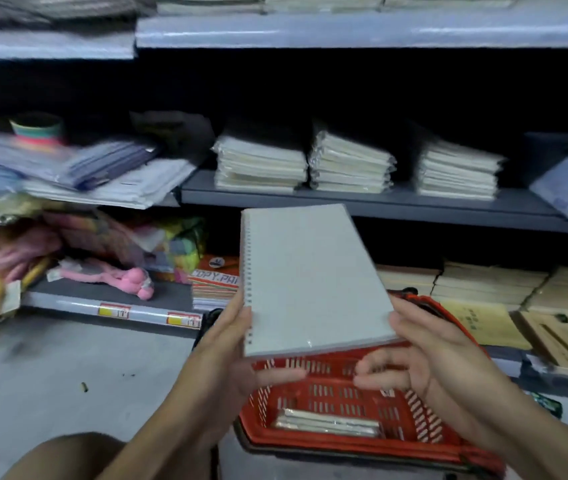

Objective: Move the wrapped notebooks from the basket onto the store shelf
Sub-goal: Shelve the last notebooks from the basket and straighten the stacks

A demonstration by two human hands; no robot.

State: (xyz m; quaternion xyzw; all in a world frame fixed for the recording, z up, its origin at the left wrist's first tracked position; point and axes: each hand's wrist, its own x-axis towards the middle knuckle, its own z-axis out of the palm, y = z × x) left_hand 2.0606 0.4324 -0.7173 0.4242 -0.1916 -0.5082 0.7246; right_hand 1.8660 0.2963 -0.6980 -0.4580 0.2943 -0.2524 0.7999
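Head view, facing store shelving at close range.

Held item: one spiral-bound wrapped notebook [313,278], pale grey cover, coil along its left edge, plastic wrap glinting near the lower edge. It is raised above the red basket [362,441] and tilted, top leaning right, in front of the shelf's lower levels.

Left hand [237,344]: grasps the notebook at its lower left corner, thumb on the cover beside the coil, fingers underneath.

Right hand [424,351]: thumb lies at the notebook's lower right corner; fingers spread and motion-blurred below the notebook's bottom edge. Cannot tell whether this hand actually grips it or only touches.

Basket: sits on the floor [68,375] just in front of the shelving, slotted red walls. A small stack of wrapped notebooks [327,426] lies flat at its bottom, near the front wall.

Middle shelf [362,202]: three stacks of wrapped notebooks [350,164] side by side, page edges facing out. To their left, loose plastic sleeves and paper pads, blurred.

Bottom level: pink toys [109,277] at left, a pile of copy paper packs [215,282] behind the held notebook, brown envelope stacks [490,282] at right.

Top shelf carries more pale stacks, partly cut off by the frame.
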